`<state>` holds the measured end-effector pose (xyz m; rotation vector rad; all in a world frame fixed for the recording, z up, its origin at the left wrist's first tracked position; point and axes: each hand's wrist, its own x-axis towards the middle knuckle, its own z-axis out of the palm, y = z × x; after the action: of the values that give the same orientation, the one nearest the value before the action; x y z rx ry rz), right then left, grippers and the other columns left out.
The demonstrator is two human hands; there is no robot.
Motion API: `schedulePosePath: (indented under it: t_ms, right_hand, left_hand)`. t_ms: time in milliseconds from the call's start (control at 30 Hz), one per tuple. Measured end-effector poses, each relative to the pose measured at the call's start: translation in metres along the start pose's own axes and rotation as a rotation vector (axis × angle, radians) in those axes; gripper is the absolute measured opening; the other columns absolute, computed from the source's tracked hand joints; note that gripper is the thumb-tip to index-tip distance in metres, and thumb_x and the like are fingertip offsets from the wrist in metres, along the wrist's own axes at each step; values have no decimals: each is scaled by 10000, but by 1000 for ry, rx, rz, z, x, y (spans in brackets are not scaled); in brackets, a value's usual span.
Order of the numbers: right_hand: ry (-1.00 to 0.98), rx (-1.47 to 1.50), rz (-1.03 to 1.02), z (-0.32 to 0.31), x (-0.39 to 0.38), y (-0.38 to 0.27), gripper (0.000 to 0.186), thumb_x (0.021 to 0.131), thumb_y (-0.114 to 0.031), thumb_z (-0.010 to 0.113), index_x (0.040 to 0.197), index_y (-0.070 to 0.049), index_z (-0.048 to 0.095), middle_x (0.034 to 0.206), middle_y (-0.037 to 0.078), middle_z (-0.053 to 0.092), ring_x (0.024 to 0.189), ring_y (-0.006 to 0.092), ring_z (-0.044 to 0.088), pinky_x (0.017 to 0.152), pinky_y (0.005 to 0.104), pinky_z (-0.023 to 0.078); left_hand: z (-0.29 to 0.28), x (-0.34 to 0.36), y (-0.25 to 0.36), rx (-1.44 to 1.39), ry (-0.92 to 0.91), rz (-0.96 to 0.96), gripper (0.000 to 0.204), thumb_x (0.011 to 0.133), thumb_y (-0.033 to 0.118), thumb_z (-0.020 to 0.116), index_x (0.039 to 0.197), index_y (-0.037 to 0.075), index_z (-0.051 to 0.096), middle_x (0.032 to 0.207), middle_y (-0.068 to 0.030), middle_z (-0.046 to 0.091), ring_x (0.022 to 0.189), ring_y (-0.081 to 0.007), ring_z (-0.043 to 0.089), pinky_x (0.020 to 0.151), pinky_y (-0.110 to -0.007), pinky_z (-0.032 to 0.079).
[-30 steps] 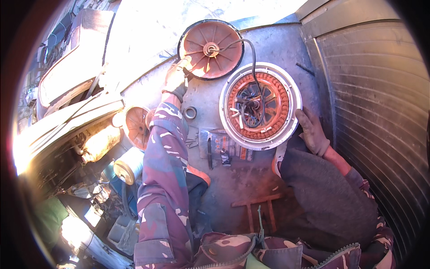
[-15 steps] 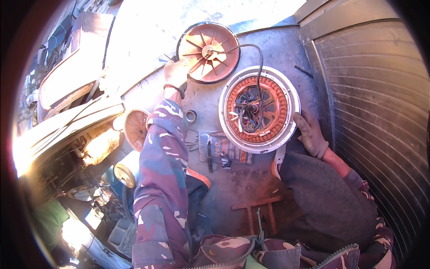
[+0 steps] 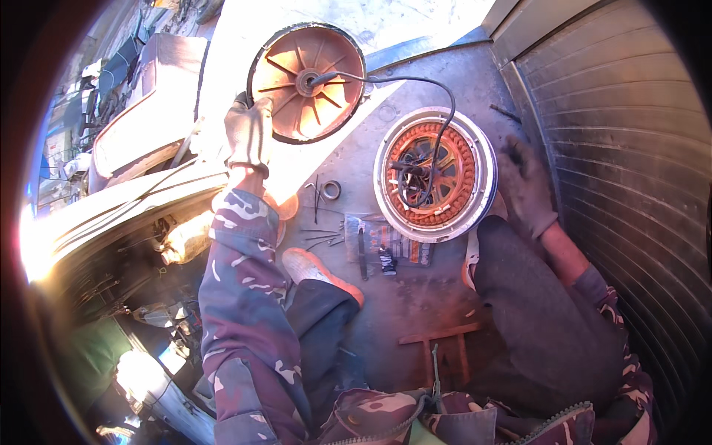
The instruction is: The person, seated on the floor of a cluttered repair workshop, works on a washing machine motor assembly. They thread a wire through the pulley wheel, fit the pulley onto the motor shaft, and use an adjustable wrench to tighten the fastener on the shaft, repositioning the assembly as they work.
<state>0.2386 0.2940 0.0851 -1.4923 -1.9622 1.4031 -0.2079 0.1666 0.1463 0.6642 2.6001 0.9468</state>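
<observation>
My gloved left hand is closed on the lower left rim of a round, rust-coloured motor cover with radial ribs, held up at the upper left. A black cable runs through the cover's central hole and arcs across to the hub motor. The motor has a silver rim, a ring of copper-coloured windings and loose wires around its shaft. Beside its right edge is my gloved right hand, slightly blurred, fingers apart and holding nothing; whether it touches the rim is unclear.
A metal ring, thin rods and a printed plastic sheet lie on the floor between my feet. A rusty metal frame lies close to me. A ribbed shutter borders the right; cluttered scrap fills the left.
My left hand has moved left with the cover, and the cable has stretched out longer toward the motor. My right hand has come away from its hold on the motor's rim. My left shoe now shows.
</observation>
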Motion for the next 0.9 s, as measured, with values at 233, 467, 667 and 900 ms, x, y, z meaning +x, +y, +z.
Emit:
schedulePosePath:
  t_ms: [233,467,667,900]
  right_hand:
    - [19,-282,-543,7,65,-91,607,1019,-468,730,1460,-60,652,1425,218,684,1272,374,695,1102,472,541]
    - [-365,-464,-584,75,80,-147,626,1013,-524,643,1506,-137,640,1416,216,690,1318,393,666,1137,508,501]
    - [-193,-442,-781,92,58,-153,520,970,-476,725,1382,-158,730,1300,161,721,1242,362,684,1125,504,491]
    - [-255,-561,-804,101,55,-153,393,945,-483,776,1114,-131,819,1174,129,743,1201,345,684,1104,499,488]
  left_hand:
    - [-33,-14,16,-326,-107,117,246,978,69,696,1175,-75,723,1047,-105,781,920,-152,689,839,-309,567]
    - [-93,-35,11,24,-74,411,155,944,19,612,1054,-6,718,891,-78,746,816,-143,674,741,-353,541]
    - [-130,-88,17,840,-43,821,91,952,44,646,918,-24,697,710,-58,672,679,-140,627,618,-368,493]
    - [-107,-129,33,-240,-109,54,273,994,149,718,1064,-112,757,891,-48,755,799,-102,655,736,-291,552]
